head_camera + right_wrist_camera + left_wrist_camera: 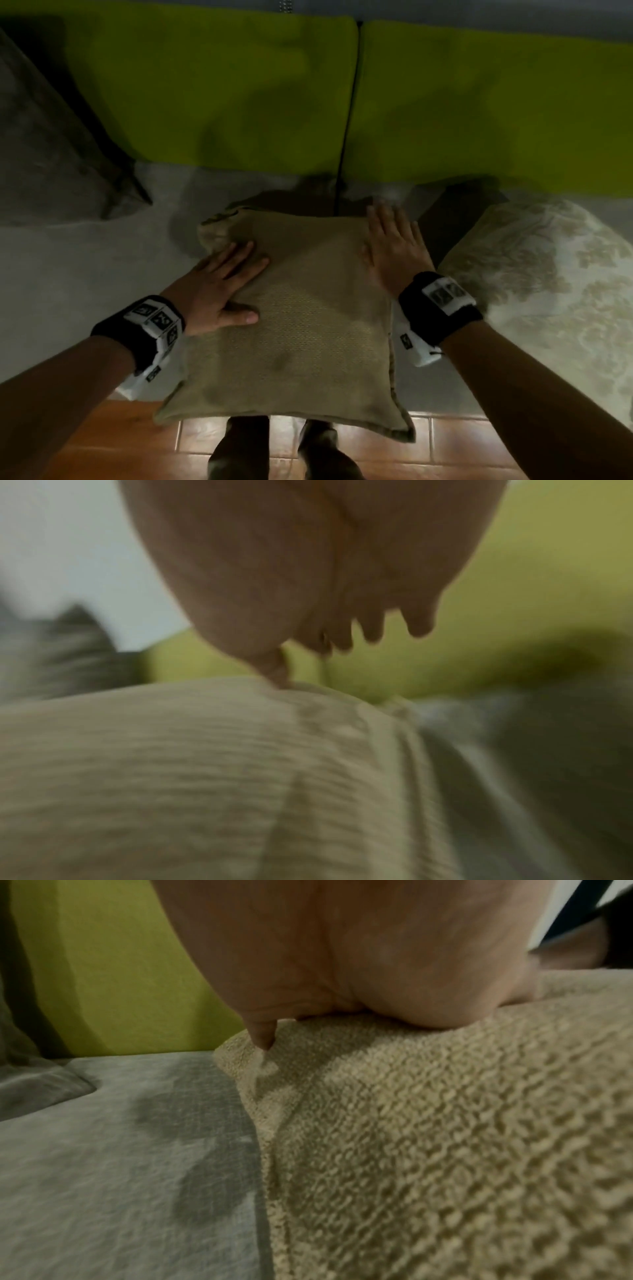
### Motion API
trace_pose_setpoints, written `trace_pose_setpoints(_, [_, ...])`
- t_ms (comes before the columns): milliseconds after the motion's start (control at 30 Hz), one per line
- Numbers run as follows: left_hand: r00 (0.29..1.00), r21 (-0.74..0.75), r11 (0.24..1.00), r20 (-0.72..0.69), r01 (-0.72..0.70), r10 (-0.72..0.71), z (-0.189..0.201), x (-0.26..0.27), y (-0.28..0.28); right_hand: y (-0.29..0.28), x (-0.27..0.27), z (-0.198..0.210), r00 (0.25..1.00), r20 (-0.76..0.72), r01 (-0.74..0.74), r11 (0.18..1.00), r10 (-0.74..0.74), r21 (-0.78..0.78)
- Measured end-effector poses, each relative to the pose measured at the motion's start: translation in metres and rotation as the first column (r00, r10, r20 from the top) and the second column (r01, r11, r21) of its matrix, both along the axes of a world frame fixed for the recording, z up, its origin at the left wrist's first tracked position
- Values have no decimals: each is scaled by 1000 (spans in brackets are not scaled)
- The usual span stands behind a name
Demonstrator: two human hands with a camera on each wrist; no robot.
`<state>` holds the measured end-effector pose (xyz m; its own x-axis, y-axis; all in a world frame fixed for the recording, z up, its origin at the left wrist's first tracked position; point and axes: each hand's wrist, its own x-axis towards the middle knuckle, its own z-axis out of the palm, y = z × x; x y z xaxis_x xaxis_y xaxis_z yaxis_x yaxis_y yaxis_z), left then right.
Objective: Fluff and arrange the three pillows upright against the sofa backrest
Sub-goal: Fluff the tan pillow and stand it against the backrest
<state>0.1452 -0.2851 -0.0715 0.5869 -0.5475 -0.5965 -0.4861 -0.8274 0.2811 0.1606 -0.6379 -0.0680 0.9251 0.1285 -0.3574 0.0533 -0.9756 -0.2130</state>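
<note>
The tan pillow [291, 315] lies flat across the middle of the grey seat [85, 260], its near edge hanging past the seat front. Bare seat lies open to its left, up to the grey pillow [44, 144] leaning in the left corner. To the right, only a narrow strip separates it from the patterned pillow [548, 291]. Behind it, a band of seat stays free before the green backrest [212, 92].

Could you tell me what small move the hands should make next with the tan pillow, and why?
Probably grip its two side edges and lift: the tan pillow lies flat on the grey seat, both the left hand and right hand rest open on it, and the green backrest behind is free.
</note>
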Motion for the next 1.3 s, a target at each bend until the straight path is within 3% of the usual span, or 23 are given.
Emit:
trace_pose_setpoints(67, [1000, -13, 1000, 8, 10, -10, 2, 0, -3, 31, -17, 22, 972, 153, -204, 966, 180, 160])
trace_pose_setpoints(100, [1000, -20, 999, 7, 27, -27, 3, 0, -5, 44, -27, 28, 953, 135, -296, 928, 270, 228])
trace_pose_setpoints(200, [997, -87, 996, -66, 32, -37, 12, 5, 4, 69, -44, 21, 933, -153, -280, 924, 326, 261])
trace_pose_setpoints(267, [979, -164, 974, -152, -157, 133, 21, 24, 15, 71, -44, 8, 933, -184, -275, 943, 308, 186])
trace_pose_setpoints(367, [895, -343, 838, -17, -424, 446, 22, 73, 28, 73, -42, 2, 931, -199, -288, 950, 307, 120])
trace_pose_setpoints(433, [825, -359, 772, 9, -525, 565, 15, 102, 32, 72, -42, 3, 924, -216, -302, 949, 314, 90])
trace_pose_setpoints(500, [836, -239, 808, -25, -538, 549, 4, 121, 34, 69, -43, 6, 922, -223, -305, 949, 316, 84])
trace_pose_setpoints(600, [891, -17, 895, -103, -445, 441, -11, 124, 31, 69, -48, 6, 923, -229, -303, 951, 310, 66])
trace_pose_setpoints(833, [922, 42, 931, -126, -363, 365, -47, 118, 36, 77, -50, 3, 923, -247, -302, 953, 297, 18])
trace_pose_setpoints(933, [874, -84, 870, -26, -486, 485, -51, 122, 43, 74, -50, 5, 919, -246, -313, 950, 307, 19])
trace_pose_setpoints(1000, [766, -216, 751, 15, -624, 642, -49, 129, 54, 73, -51, 6, 917, -242, -320, 947, 316, 21])
trace_pose_setpoints(1067, [701, -302, 681, 56, -667, 711, -44, 135, 60, 72, -53, 5, 916, -234, -330, 944, 326, 23])
trace_pose_setpoints(1233, [623, -443, 613, 146, -654, 769, -8, 125, 34, 64, -57, 9, 926, -214, -307, 950, 312, 54])
trace_pose_setpoints(1300, [683, -512, 635, 123, -578, 720, 17, 100, 19, 59, -54, 16, 936, -189, -290, 955, 297, 63])
